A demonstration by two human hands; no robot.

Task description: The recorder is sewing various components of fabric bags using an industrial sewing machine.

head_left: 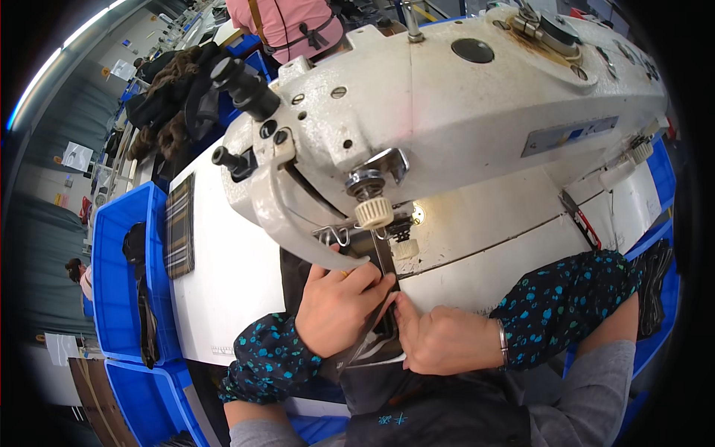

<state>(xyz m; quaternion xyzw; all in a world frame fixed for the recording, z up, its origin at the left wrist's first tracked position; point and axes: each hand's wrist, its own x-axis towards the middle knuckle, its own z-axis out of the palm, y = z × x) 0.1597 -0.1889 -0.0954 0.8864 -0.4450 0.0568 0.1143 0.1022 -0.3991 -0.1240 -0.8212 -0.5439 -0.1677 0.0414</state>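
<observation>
A white industrial sewing machine (477,127) fills the upper middle. Dark fabric with a narrow strip (381,253) lies under its presser area. My left hand (335,313) is on the fabric just below the needle area, fingers bent and pressed on it near the strip. My right hand (439,335) is beside it to the right, thumb and index finger closed on the edge of the dark fabric strip, other fingers curled. Both forearms wear dark printed sleeve covers. The needle point itself is hidden.
Blue bins (108,268) stand at left and right. Folded plaid fabric (180,223) and red-handled scissors (585,223) lie on the white table (223,320). Piled dark garments (164,97) and a person in pink (287,22) are behind; another person (82,283) is far left.
</observation>
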